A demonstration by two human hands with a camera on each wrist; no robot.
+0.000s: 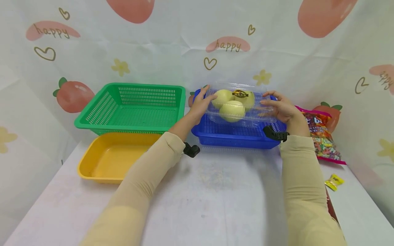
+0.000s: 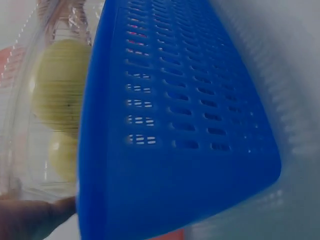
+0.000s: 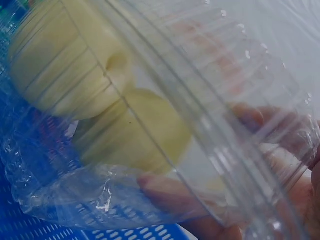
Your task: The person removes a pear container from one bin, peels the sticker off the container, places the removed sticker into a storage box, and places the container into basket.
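A clear plastic clamshell box (image 1: pixel 261 114) with three pale yellow round fruits (image 1: pixel 232 111) inside is held tilted over the blue basket (image 1: pixel 237 140). A black and gold label sits on its lid. My left hand (image 1: pixel 199 105) grips the box's left end; only part of that hand (image 2: pixel 30 217) shows in the left wrist view, beside the basket wall (image 2: pixel 165 170). At the other end my right hand (image 1: pixel 284 110) holds the box, thumb and fingers around its side. In the right wrist view, fingers (image 3: pixel 170 195) appear through the plastic, close to the fruits (image 3: pixel 65 60).
A green basket (image 1: pixel 181 112) stands at the back left, with a yellow tub (image 1: pixel 107 160) in front of it. To the right leans a colourful candy bag (image 1: pixel 323 136). One yellow wrapped candy (image 1: pixel 333 181) lies near the right edge. A patterned cloth hangs behind.
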